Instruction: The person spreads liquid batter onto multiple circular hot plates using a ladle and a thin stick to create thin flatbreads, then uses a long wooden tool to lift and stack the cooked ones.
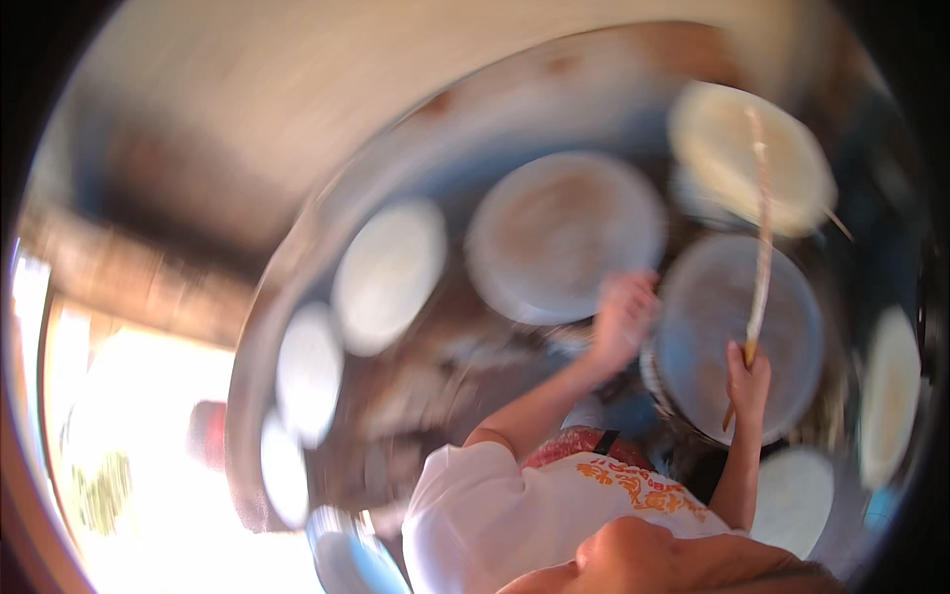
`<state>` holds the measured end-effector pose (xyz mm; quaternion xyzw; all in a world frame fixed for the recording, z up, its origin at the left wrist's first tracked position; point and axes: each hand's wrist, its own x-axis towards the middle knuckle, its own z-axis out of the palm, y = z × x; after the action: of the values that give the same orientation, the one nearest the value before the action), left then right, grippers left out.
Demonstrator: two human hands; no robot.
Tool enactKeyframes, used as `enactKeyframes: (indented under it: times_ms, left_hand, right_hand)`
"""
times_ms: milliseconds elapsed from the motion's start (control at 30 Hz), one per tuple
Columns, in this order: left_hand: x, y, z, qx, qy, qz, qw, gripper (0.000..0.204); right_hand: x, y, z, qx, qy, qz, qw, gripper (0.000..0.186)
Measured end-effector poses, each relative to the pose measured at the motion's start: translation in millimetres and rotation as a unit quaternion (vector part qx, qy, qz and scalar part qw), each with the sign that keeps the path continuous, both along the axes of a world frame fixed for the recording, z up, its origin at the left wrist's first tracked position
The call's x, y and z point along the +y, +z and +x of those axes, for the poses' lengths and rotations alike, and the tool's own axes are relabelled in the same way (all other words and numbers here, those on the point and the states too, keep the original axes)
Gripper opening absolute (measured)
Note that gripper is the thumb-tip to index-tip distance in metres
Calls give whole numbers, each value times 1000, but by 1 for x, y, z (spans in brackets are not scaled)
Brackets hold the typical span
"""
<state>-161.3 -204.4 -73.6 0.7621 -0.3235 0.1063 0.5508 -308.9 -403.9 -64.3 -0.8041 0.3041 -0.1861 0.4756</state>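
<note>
My right hand [749, 381] is closed round a long thin stick [762, 228]. The stick points up and away, and its far end crosses in front of a pale yellowish disc [712, 148]. Beneath that hand lies a round grey flat-topped surface [708, 297]. My left hand [625, 315], smeared by motion, is at the near right rim of another round surface [564, 238], which is greyish with a brown middle. Whether it touches that rim, and how its fingers lie, I cannot make out.
Pale round discs [389, 277] stand along the left, with another [310, 374] nearer me. More pale discs [891, 396] are at the right edge and low right [794, 500]. A wide curved rim [327, 183] bounds the work area. Bright light enters at lower left.
</note>
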Motion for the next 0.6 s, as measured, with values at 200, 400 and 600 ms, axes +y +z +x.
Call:
enactKeyframes:
  times_ms: [200,400,600]
  left_hand:
    - [255,-14,-208,161,338,223,900,35]
    - [555,-20,-393,170,811,213,517,34]
    - [667,-121,-385,426,787,-185,405,59]
  right_hand:
    - [186,-15,14,98,346,186,914,31]
    - [395,13,-60,44,676,4,736,22]
    - [660,-3,-103,-70,822,-222,519,40]
